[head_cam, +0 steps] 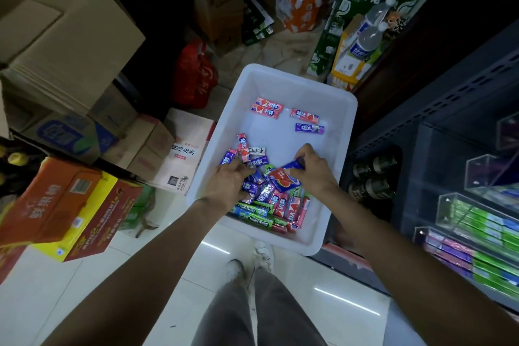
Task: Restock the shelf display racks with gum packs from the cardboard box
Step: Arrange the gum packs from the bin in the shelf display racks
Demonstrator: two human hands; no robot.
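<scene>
Stock in hand: my right hand pinches several gum packs, red and blue, gathered together so one trip fills a slot. My left hand is down in the loose pile, fingers curled among purple packs; what it grips, I cannot tell. Source: white tub on the floor. Destination: clear racks just right, part filled.
</scene>
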